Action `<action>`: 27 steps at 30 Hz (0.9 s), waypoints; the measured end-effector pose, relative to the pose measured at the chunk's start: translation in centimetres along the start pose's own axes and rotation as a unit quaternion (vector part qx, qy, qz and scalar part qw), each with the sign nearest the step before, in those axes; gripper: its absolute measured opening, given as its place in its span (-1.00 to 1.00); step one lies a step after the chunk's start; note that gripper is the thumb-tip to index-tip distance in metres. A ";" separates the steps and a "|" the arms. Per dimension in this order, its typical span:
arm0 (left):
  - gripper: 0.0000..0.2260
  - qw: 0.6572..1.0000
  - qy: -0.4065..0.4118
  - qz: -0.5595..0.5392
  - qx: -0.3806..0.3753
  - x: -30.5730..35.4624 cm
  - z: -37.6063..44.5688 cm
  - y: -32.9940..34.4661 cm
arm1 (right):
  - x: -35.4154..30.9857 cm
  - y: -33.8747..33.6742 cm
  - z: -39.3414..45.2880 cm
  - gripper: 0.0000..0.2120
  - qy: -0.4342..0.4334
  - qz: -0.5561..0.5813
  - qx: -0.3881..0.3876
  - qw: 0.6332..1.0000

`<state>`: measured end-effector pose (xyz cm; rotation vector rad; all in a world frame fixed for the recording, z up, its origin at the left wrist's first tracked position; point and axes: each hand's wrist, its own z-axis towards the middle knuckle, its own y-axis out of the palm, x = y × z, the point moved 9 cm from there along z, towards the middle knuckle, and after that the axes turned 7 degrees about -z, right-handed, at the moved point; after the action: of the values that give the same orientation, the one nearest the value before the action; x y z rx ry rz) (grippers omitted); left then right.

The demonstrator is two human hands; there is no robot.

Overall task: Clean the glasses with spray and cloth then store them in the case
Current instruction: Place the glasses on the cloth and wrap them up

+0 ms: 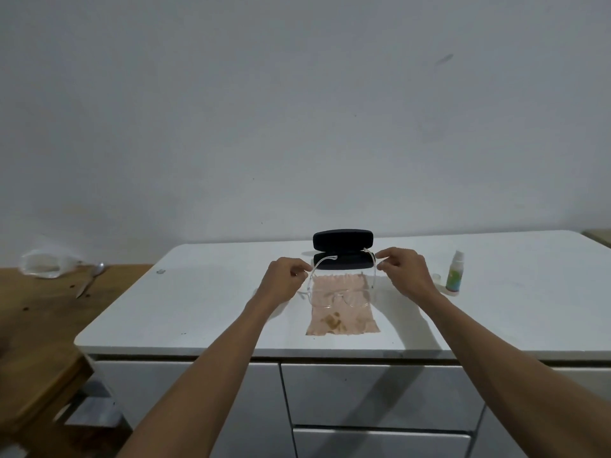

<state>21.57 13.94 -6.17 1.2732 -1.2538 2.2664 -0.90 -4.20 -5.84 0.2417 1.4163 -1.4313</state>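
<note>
Clear-framed glasses (340, 297) hang just above a pink, stained cloth (342, 317) spread on the white cabinet top (205, 292). My left hand (286, 279) pinches the left temple arm and my right hand (405, 274) pinches the right temple arm, with both arms unfolded. Behind the glasses a black case (343, 247) stands open, its lid up toward the wall. A small spray bottle (454, 274) stands upright to the right of my right hand, with its clear cap (436, 278) beside it.
A wooden table (39, 325) at the left carries a crumpled plastic bag (46, 264) and a spoon (91, 279). White drawers (380, 391) sit below the cabinet's front edge. A plain wall rises right behind the case.
</note>
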 end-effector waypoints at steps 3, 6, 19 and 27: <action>-0.90 1.000 -0.014 0.006 -0.010 -0.8 1.3 0.7 | 0.3 1.7 1.2 -0.85 -0.006 -0.027 -0.061 0.998; -0.90 0.999 -0.052 -0.013 -0.010 -2.0 2.5 1.3 | 0.6 3.3 2.3 -0.85 -0.006 -0.058 -0.107 0.992; -0.84 0.987 -0.093 -0.033 -0.124 -1.7 4.9 4.5 | 0.4 5.6 4.3 -0.91 -0.022 -0.145 -0.182 0.972; -0.84 0.980 -0.075 -0.071 -0.170 -0.5 4.6 2.9 | 0.4 4.6 3.9 -0.71 0.029 -0.007 -0.251 0.967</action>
<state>22.77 8.72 -7.04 1.3708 -1.4741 1.7901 4.38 -6.40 -7.78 -0.0518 1.7791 -1.0366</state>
